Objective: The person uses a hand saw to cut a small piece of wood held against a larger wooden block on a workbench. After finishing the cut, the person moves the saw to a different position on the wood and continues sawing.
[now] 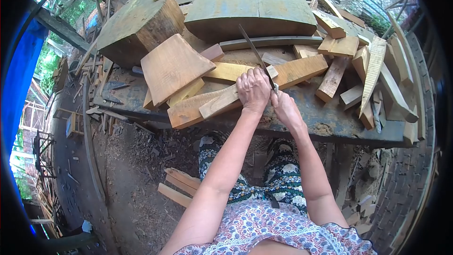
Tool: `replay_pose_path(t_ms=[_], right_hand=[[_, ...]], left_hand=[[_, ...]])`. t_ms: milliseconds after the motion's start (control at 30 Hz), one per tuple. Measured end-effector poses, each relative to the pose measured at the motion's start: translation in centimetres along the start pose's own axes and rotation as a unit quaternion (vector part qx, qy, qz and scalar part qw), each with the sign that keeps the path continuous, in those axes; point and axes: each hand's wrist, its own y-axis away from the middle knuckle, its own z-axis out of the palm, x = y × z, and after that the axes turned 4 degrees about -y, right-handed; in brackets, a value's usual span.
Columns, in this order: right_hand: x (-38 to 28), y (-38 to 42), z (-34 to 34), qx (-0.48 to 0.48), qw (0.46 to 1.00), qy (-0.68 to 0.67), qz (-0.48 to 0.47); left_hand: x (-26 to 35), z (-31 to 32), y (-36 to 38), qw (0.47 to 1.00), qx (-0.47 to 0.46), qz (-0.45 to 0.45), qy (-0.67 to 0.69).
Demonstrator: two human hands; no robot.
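Observation:
My left hand (254,89) is closed over a short pale wood strip (219,103), pressing it down on a longer curved wooden piece (193,109) near the bench's front edge. Close beside it, my right hand (286,108) is wrapped round the handle of a long dark-bladed tool (255,51). Its narrow blade points away from me and slants up to the left, crossing the wood right beside my left knuckles. Whether the edge has teeth is too small to make out. The curved piece's other end (302,70) shows right of the blade.
The dark workbench (302,125) carries a large block (141,30) at back left and a wide curved slab (250,9) behind. A flat trapezoid board (174,68) leans at left. Several offcuts (332,80) crowd the right side. Wood sticks (181,186) lie on the ground.

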Motion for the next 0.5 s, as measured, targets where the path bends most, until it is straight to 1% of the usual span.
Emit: replay_pose_path(t_ms=[67, 167, 233, 367, 433, 500], right_hand=[[-0.1, 0.3, 0.0, 0.000, 1.000, -0.002, -0.008], [0.3, 0.9, 0.6, 0.011, 1.000, -0.020, 0.016], [0.7, 1.0, 1.1, 0.035, 0.999, 0.013, 0.023], [1.0, 0.0, 1.1, 0.034, 0.999, 0.027, 0.022], [0.8, -0.4, 0.7, 0.017, 0.999, 0.034, 0.019], [1.0, -0.3, 1.0, 0.027, 0.999, 0.028, 0.007]], left_hand=[[0.0, 0.1, 0.1, 1.000, 0.008, 0.003, 0.006], [0.0, -0.1, 0.1, 1.000, 0.012, 0.009, 0.010], [0.0, -0.1, 0.1, 1.000, 0.012, 0.011, 0.006], [-0.1, 0.0, 0.1, 1.000, 0.009, 0.011, 0.010], [0.0, 0.1, 0.1, 1.000, 0.005, 0.009, 0.012], [-0.1, 0.0, 0.0, 1.000, -0.005, 0.005, 0.007]])
